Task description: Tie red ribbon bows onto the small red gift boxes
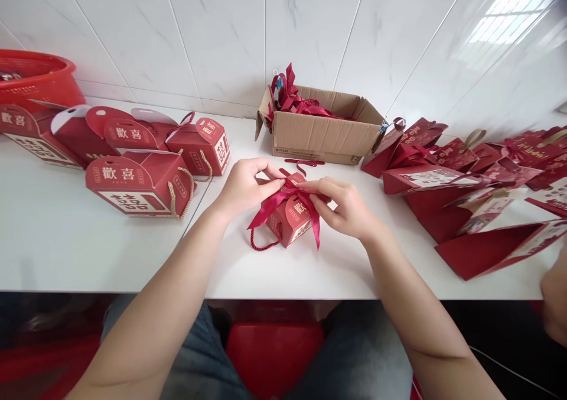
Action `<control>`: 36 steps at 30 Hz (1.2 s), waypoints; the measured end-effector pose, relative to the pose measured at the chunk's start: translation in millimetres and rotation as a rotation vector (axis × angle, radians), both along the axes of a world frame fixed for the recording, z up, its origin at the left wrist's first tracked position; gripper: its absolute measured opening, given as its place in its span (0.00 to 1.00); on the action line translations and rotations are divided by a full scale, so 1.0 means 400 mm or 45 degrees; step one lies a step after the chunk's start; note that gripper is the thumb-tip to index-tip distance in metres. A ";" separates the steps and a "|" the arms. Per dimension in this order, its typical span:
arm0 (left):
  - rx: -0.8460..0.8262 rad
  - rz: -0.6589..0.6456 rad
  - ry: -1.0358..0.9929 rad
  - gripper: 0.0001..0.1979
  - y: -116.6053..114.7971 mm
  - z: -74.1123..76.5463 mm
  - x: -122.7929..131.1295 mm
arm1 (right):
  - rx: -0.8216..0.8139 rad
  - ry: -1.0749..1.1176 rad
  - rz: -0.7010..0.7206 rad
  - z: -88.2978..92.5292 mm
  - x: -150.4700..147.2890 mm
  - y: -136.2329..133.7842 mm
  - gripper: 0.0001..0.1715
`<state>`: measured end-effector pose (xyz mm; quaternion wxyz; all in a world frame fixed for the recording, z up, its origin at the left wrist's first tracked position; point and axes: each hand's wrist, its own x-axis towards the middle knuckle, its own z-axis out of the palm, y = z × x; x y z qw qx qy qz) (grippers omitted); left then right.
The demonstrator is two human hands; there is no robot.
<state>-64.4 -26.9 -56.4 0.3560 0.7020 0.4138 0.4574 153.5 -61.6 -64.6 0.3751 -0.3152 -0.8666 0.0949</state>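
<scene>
A small red gift box (290,223) with gold characters and a rope handle stands on the white table (66,240) in front of me. A dark red ribbon (270,208) is tied over its top, with tails hanging left and right. My left hand (243,186) pinches the ribbon at the left of the knot. My right hand (345,208) pinches the ribbon at the right of the knot. Both hands rest over the box top, fingers closed on the ribbon.
Several assembled red boxes (142,181) sit at the left, below a red basin (35,81). A cardboard carton (319,131) of ribbons stands behind. Flat unfolded red boxes (465,211) pile at the right. Another person's hand (556,299) shows at the right edge.
</scene>
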 end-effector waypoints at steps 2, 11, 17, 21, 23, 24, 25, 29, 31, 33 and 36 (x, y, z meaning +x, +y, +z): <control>0.060 0.055 0.013 0.04 -0.003 -0.002 0.003 | 0.033 -0.020 0.004 0.000 0.000 0.001 0.19; 0.203 0.186 0.094 0.03 -0.003 -0.011 0.010 | 0.122 -0.179 0.110 0.006 0.011 0.007 0.22; 0.094 -0.095 0.046 0.04 0.010 -0.004 -0.006 | 0.044 -0.031 0.026 0.000 0.012 0.005 0.21; 0.038 -0.174 0.032 0.07 0.005 0.003 -0.005 | 0.026 0.118 -0.091 -0.005 0.006 0.011 0.22; 0.051 -0.175 0.059 0.07 -0.002 0.006 0.001 | 0.022 0.206 -0.112 -0.006 0.000 0.012 0.21; 0.058 -0.170 0.075 0.06 -0.005 0.007 0.004 | 0.011 0.249 -0.121 -0.006 -0.005 0.012 0.20; 0.061 -0.164 0.091 0.06 -0.008 0.007 0.007 | -0.008 0.287 -0.131 -0.006 -0.010 0.010 0.20; 0.090 -0.115 0.092 0.04 -0.012 0.005 0.016 | -0.180 0.412 -0.175 -0.007 -0.030 -0.001 0.17; 0.118 -0.100 0.084 0.03 -0.011 0.003 0.018 | -0.290 0.475 -0.192 -0.004 -0.035 -0.004 0.14; 0.144 -0.093 0.090 0.04 -0.010 0.001 0.020 | -0.395 0.542 -0.165 -0.001 -0.033 -0.005 0.13; 0.178 -0.097 0.105 0.05 -0.008 -0.002 0.020 | -0.615 0.666 0.000 0.003 -0.021 0.001 0.15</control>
